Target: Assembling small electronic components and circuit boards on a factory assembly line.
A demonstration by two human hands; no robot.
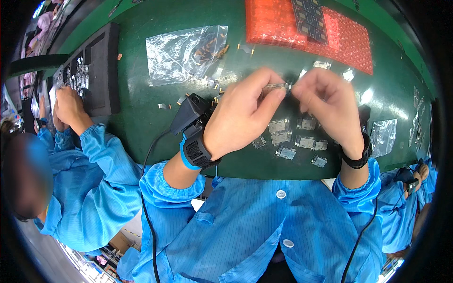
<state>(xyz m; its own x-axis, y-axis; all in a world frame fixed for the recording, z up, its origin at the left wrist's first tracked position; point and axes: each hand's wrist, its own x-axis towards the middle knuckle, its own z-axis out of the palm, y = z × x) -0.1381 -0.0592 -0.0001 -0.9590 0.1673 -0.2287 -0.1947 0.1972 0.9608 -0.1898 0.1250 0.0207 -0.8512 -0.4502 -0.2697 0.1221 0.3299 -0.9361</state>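
Note:
My left hand (pixel 245 113) and my right hand (pixel 325 106) meet above the green table (pixel 141 118). Together they pinch a small silver metal part (pixel 278 87) between their fingertips. Below the hands, several similar small square metal parts (pixel 295 139) lie on the table. A black device (pixel 191 113) with a cable is strapped to my left wrist, and a black band sits on my right wrist.
A clear plastic bag (pixel 184 52) with small brown pieces lies at the back left. A red bubble sheet (pixel 302 28) bearing a dark tray of parts lies at the back. A co-worker's hands (pixel 68 108) work at a black foam tray (pixel 101 66) on the left. Another sleeve shows at the right.

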